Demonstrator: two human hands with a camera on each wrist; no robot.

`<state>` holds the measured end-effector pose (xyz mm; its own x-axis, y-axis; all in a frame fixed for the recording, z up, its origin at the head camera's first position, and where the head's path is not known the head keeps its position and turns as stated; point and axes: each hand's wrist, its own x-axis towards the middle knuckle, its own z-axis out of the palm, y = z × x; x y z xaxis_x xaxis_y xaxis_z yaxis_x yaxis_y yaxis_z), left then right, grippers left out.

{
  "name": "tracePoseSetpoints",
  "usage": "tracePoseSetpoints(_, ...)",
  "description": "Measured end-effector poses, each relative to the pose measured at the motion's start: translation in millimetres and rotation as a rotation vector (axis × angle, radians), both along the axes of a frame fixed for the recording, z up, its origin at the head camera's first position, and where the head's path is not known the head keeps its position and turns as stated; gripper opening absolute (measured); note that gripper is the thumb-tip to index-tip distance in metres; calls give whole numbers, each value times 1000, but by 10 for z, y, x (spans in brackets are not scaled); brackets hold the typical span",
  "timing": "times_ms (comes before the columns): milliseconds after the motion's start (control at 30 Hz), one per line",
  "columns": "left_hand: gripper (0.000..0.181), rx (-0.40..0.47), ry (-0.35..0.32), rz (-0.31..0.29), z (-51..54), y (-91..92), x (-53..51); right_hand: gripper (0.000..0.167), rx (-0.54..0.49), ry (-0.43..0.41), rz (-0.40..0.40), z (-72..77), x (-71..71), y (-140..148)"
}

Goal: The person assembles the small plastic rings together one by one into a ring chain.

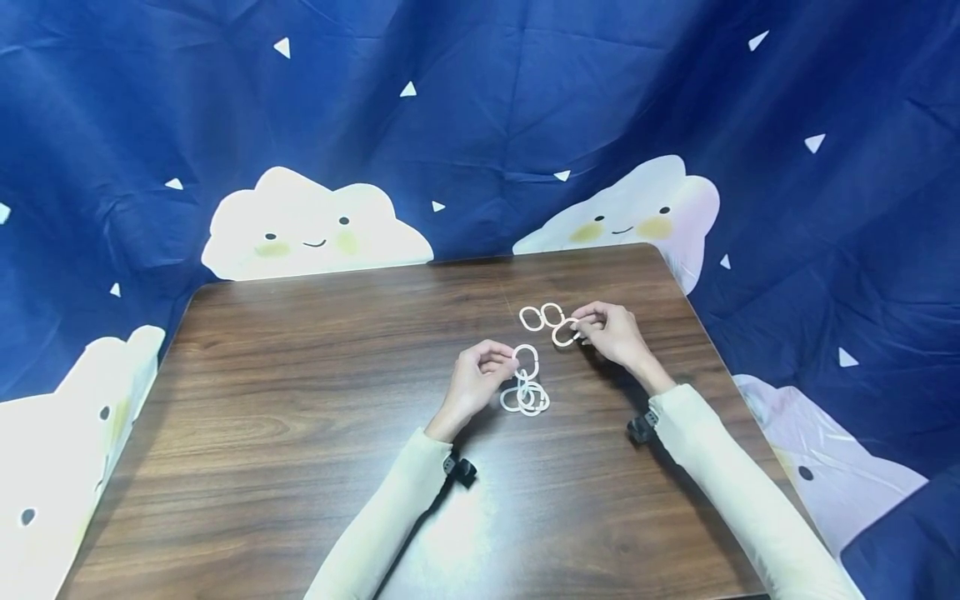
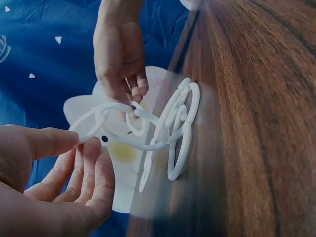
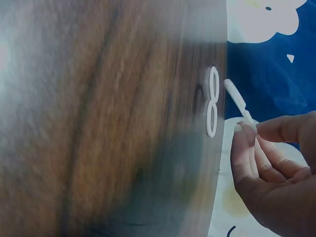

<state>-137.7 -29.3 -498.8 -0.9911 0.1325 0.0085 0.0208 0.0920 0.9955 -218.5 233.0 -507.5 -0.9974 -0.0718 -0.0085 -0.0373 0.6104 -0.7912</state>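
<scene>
My left hand (image 1: 480, 379) pinches a white ring (image 1: 527, 362) between thumb and fingertips. Linked to it, several white rings (image 1: 531, 400) hang or lie bunched together; in the left wrist view the held ring (image 2: 89, 126) runs into that cluster (image 2: 180, 133). To the right and farther back, my right hand (image 1: 611, 333) pinches a single white ring (image 1: 564, 333), seen nearly edge-on in the right wrist view (image 3: 237, 96). Beside it, two loose white rings (image 1: 531, 318) lie side by side on the table, and look like a figure eight in the right wrist view (image 3: 212, 118).
The brown wooden table (image 1: 300, 400) extends to the left and in front of the hands. Behind it and along its sides hangs a blue cloth (image 1: 480, 108) with white clouds and small triangles. A dark wrist camera (image 1: 461, 472) sits at the left cuff, another (image 1: 642, 428) at the right.
</scene>
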Motion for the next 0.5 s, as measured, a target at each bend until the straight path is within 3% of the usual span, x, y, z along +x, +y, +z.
tracePoseSetpoints(100, 18, 12, 0, 3, -15, 9, 0, 20, -36, -8, 20, 8, 54, -34)
tracePoseSetpoints(333, 22, 36, 4, -42, -291, -35, -125, 19, -72, -4, 58, 68, 179, -126)
tracePoseSetpoints(500, 21, 38, -1, -41, -282, -41, -120, 19, -91, 5, 75, 123, 251, -188)
